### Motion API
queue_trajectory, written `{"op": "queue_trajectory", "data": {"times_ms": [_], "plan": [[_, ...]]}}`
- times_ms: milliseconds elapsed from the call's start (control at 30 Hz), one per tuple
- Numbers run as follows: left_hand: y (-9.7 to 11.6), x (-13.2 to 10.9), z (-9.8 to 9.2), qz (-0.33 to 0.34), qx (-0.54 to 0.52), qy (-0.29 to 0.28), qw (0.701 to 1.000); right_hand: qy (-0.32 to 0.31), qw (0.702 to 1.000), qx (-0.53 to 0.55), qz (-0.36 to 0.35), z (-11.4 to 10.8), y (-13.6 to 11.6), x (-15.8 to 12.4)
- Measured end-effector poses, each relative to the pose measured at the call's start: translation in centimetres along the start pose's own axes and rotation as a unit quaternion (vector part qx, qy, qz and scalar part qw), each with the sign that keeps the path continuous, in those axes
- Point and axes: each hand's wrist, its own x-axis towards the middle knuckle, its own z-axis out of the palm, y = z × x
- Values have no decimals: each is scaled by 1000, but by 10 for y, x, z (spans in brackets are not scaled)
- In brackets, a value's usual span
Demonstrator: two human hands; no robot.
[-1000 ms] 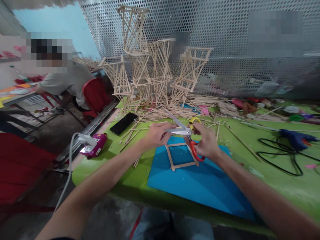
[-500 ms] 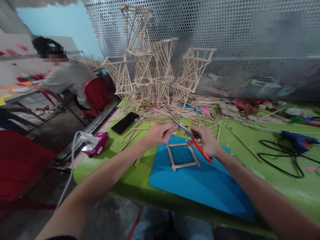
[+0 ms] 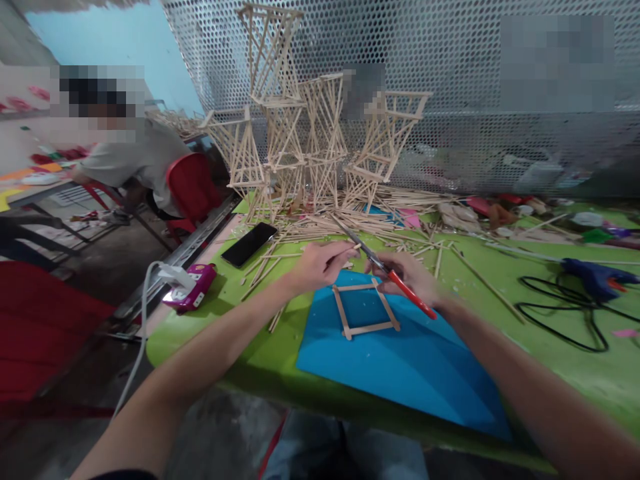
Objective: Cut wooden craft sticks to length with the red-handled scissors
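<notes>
My left hand (image 3: 324, 265) is closed in a pinch, with the pale tip of a small wooden stick (image 3: 357, 247) showing at its fingertips against the scissor blades. The rest of that stick is hidden by the fingers. Red-handled scissors (image 3: 411, 293) are gripped in my right hand (image 3: 407, 272), their blades pointing away to the upper left. Just below both hands, a square frame of flat wooden sticks (image 3: 370, 329) lies on a blue sheet (image 3: 400, 373).
Behind the hands stand lattice towers of thin sticks (image 3: 285, 133) amid loose sticks (image 3: 320, 227). A phone (image 3: 249, 244) and a purple power strip (image 3: 193, 290) lie left; a blue glue gun (image 3: 593, 279) with black cord lies right. A person (image 3: 145, 157) sits at another table.
The scissors have turned slightly and their blades look closer together, with the handle lower to the right. The stick tip shows more plainly by the blades. My left hand has barely moved.
</notes>
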Motion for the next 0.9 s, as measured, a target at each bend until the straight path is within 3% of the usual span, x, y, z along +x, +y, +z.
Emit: {"op": "queue_trajectory", "data": {"times_ms": [233, 400, 667, 800, 900], "plan": [[-2, 0, 2, -21, -13, -9, 1000, -28, 998, 51, 15, -4, -5, -1], [-2, 1, 1, -16, -15, -10, 1000, -66, 993, 101, 13, -4, 7, -3], [-6, 3, -2, -1, 29, -24, 999, 24, 1000, 9, 10, -2, 9, 1], [-10, 2, -2, 21, 42, -39, 998, 9, 1000, -16, 16, -6, 4, 1], [-13, 1, 2, -15, 34, -32, 999, 106, 990, -96, -5, -2, 3, 3]]}}
